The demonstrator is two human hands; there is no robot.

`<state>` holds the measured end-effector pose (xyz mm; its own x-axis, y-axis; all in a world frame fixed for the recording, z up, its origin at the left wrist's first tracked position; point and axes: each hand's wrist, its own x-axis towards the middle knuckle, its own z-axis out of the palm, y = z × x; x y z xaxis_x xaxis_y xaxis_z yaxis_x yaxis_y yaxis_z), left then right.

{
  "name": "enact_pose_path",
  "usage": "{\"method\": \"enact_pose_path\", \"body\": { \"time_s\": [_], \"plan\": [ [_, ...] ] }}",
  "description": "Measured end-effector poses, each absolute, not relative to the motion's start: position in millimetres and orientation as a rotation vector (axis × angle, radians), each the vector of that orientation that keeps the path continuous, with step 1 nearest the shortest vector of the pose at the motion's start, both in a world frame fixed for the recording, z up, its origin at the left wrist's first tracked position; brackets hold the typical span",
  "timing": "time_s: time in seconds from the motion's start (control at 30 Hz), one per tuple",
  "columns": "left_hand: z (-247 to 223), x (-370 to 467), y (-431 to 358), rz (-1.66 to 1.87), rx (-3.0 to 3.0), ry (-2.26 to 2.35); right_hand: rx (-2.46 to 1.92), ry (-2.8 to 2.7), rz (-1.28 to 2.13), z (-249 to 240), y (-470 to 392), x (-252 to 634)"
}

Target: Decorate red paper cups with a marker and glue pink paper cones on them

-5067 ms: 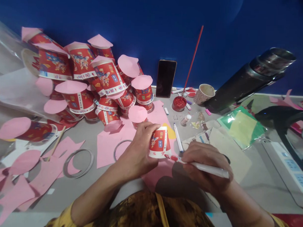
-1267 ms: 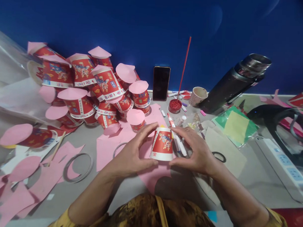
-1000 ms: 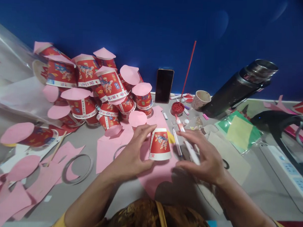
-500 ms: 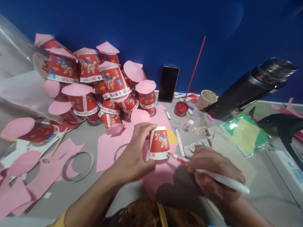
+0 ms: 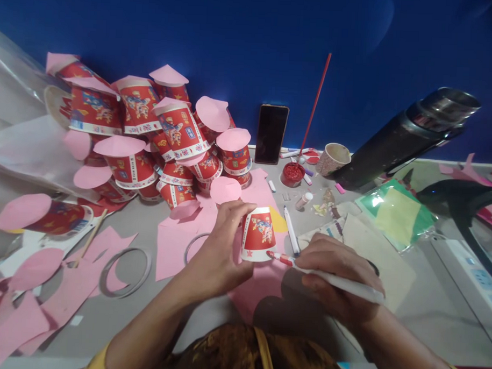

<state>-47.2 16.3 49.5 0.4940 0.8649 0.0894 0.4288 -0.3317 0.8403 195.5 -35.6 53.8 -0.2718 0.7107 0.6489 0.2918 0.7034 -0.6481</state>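
My left hand is closed around a red-and-white paper cup, held upside down with its wide rim at the bottom. A small red flower mark shows on the cup's white rim band. Between the fingers of my right hand is a white marker pen with a red tip end. The tip touches, or nearly touches, the white band at the cup's lower right. Pink paper lies on the table beneath the cup.
Stacked red paper cups with pink paper tops fill the back left. A phone leans on the blue wall. Right of it stand a red tub, a paper cup and a tilted black flask. Tape rings and pink scraps lie left.
My right hand has moved left with the marker, and its tip has shifted left along the cup's white band. The left hand keeps its hold on the cup.
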Motion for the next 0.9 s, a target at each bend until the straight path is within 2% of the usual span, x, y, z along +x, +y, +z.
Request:
{"method": "enact_pose_path", "body": {
  "time_s": [0.9],
  "plan": [
    [52.1,-44.2,13.1,0.66,1.974,1.093,-0.771,-1.883,0.498,52.1,-35.0,192.8]
  ]
}}
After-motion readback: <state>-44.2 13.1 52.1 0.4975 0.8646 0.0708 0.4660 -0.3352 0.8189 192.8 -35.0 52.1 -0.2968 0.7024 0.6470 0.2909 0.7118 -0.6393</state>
